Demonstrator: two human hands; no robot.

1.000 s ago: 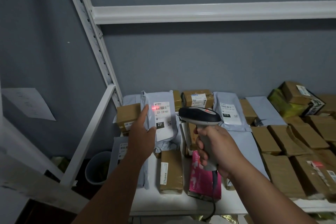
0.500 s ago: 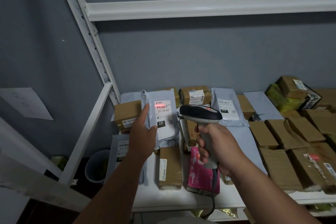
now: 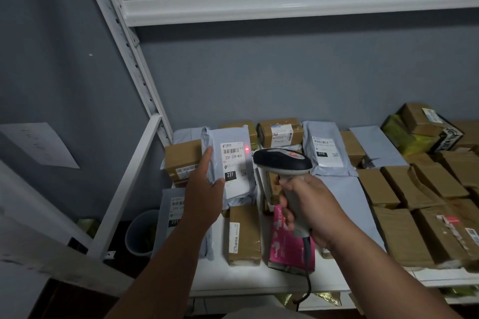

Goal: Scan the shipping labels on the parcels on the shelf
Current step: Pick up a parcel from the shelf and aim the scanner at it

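**A:** Where is the parcel being scanned?

**B:** Left of centre in the frame. The left hand (image 3: 204, 189) props up a pale grey plastic mailer bag (image 3: 230, 163) at the back of the white metal shelf (image 3: 259, 285), with its long axis roughly vertical. The thumb lies along the bag's left edge; the other fingers are hidden behind it, so I judge it gripped from the side.

**A:** And the scanner?

**B:** The right hand (image 3: 308, 204) has its fingers wrapped round the grip of a black-and-grey corded handheld barcode scanner (image 3: 282, 160). Its nose points left, just beside the bag's right edge.

**A:** Is the aim right?

**B:** Not quite, I think. The red laser dot (image 3: 247, 149) sits at the right end of the white shipping label (image 3: 234, 163), just past the barcode near the label's top. The bars lie to the left of the dot, so the aim probably needs to move left.

**A:** What else is there?

**B:** Brown taped cardboard boxes (image 3: 404, 230) at lower right and a pink printed packet (image 3: 287, 246) below the scanner.
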